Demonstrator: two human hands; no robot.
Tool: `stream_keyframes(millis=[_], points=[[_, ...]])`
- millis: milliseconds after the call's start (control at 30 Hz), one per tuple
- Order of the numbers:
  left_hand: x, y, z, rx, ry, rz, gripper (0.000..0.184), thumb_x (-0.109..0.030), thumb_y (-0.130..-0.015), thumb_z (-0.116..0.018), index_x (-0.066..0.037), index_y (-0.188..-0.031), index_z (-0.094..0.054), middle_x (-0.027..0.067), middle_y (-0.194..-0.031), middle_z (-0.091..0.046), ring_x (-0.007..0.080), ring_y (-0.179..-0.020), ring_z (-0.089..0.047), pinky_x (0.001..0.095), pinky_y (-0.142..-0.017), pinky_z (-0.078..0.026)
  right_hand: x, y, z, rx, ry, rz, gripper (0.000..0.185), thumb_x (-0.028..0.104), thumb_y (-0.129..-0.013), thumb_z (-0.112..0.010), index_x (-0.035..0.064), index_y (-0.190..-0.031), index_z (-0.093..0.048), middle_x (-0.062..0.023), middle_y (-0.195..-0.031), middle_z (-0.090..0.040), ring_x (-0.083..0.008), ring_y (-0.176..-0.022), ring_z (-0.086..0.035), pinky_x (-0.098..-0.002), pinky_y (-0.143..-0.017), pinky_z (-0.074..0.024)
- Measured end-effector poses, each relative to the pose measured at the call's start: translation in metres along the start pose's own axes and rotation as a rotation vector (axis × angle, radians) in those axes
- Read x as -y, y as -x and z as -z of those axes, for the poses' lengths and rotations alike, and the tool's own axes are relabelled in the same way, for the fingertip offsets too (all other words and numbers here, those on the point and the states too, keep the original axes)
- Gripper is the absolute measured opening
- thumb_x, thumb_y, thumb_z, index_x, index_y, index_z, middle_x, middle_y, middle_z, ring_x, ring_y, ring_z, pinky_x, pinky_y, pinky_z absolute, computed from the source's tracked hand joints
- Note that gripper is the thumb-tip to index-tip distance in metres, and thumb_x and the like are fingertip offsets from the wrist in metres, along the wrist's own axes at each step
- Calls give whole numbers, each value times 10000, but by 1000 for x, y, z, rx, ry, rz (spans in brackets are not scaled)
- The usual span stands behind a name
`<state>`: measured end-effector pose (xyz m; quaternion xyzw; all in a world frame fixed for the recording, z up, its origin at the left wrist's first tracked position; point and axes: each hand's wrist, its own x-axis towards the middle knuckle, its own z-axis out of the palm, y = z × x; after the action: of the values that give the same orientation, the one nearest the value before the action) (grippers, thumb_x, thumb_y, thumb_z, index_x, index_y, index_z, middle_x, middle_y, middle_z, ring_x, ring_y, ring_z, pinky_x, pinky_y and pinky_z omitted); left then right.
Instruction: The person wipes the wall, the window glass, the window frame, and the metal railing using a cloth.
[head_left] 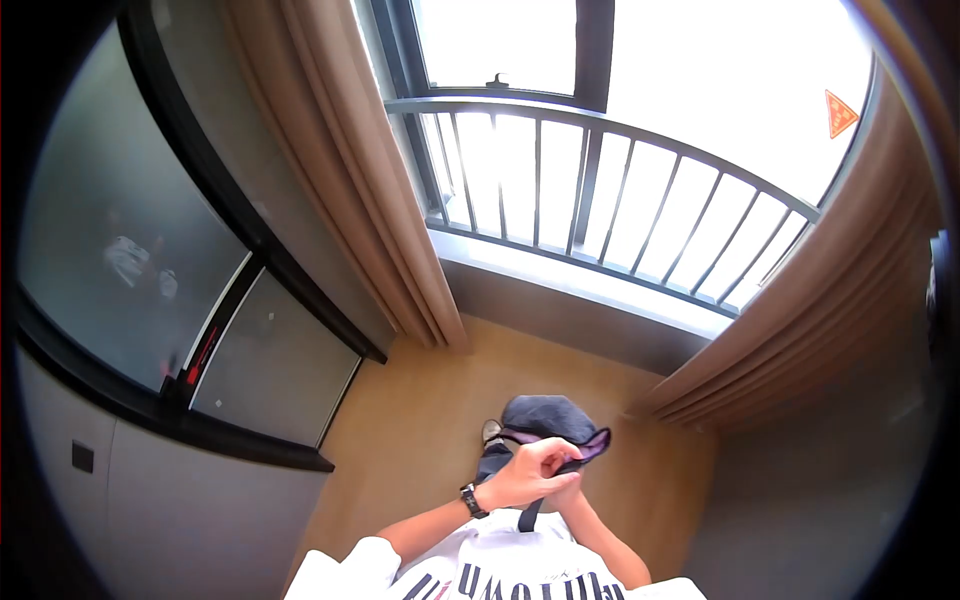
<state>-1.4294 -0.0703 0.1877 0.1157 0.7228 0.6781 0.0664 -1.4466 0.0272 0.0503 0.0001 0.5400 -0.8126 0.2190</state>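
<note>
A dark blue-grey fabric bag with a purple lining hangs in front of my body, its opening turned toward me. My left hand, with a black watch on the wrist, has thumb and fingers curled together at the bag's near edge. Just right of it and partly underneath, my right hand is closed at the same edge; most of its fingers are hidden. A short dark strap hangs below the hands against the white shirt.
A shoe shows on the wooden floor beside the bag. Ahead is a window with a metal railing, between brown curtains. A dark-framed frosted panel stands at left, a grey wall at right.
</note>
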Motion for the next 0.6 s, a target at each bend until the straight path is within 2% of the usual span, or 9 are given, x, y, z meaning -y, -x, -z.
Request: stream_keyframes(millis=[133, 200, 300, 367, 400, 467, 500, 533, 600], points=[[26, -78, 46, 252, -34, -54, 306, -83, -836, -751, -22, -1108, -626, -11, -765, -469, 63, -658, -415, 229, -584, -377, 22, -70, 14, -129, -36, 32, 245, 185, -948, -550, 57, -1155, -574, -58, -1089, -634, -167, -1006, -609, -323, -907, -475], [27, -114, 69, 360, -88, -147, 327, -58, -813, -731, -31, -1121, -624, 45, -781, -507, 136, -646, -480, 290, -596, -440, 39, -102, 17, -202, -57, 68, 249, 173, -941, -558, 52, -1158, -581, -63, -1091, -641, -171, -1007, -614, -325, -913, -475], [23, -154, 105, 400, -82, -157, 323, -71, -822, -724, -30, -1125, -621, 54, -796, -518, 155, -677, -516, 282, -609, -465, 65, -143, -2, -264, -60, 130, 257, 154, -932, -570, 45, -1163, -591, -72, -1095, -653, -176, -1007, -622, -328, -921, -476], [21, -185, 132, 468, -30, -152, 335, -81, -828, -720, -36, -1146, -622, 74, -863, -553, 180, -751, -568, 299, -710, -504, 85, -176, -21, -293, -81, 204, 262, 142, -925, -578, 40, -1166, -597, -78, -1097, -660, -180, -1008, -627, -330, -927, -476], [22, -199, 150, 470, -31, -147, 335, -81, -828, -720, -36, -1146, -622, 74, -863, -553, 180, -751, -568, 299, -710, -504, 95, -195, -30, -314, -159, 233, 265, 135, -922, -582, 37, -1167, -601, -80, -1098, -664, -182, -1008, -629, -331, -930, -476], [22, -229, 194, 324, -144, -280, 338, -86, -833, -713, -40, -1158, -629, 98, -956, -594, 228, -886, -602, 339, -847, -501, 118, -240, -52, -404, -663, 334, 271, 123, -916, -590, 32, -1170, -607, -86, -1100, -672, -185, -1008, -634, -333, -936, -477], [23, -248, 222, 227, -204, -295, 323, -85, -838, -704, -43, -1152, -643, 121, -1065, -618, 265, -1014, -599, 375, -937, -471, 141, -255, -33, -359, 309, 615, 388, 62, -876, -623, 24, -1258, -567, -120, -1187, -647, -211, -1095, -617, -337, -991, -466], [23, -268, 254, 138, -254, -257, 307, -86, -834, -703, -43, -1134, -653, 124, -1097, -625, 285, -1067, -588, 374, -955, -471, 167, -270, -13, -235, 1298, 809, 525, 1, -837, -656, 16, -1345, -526, -154, -1273, -623, -237, -1182, -599, -340, -1046, -455], [44, -304, 324, -149, -404, -216, 303, -73, -821, -696, -45, -1120, -655, 115, -1108, -626, 279, -1092, -591, 361, -980, -462, 197, -318, -17, -446, 276, 520, 557, -152, -719, -661, -33, -1257, -572, -164, -1199, -656, -260, -1095, -642, -361, -1011, -490]])
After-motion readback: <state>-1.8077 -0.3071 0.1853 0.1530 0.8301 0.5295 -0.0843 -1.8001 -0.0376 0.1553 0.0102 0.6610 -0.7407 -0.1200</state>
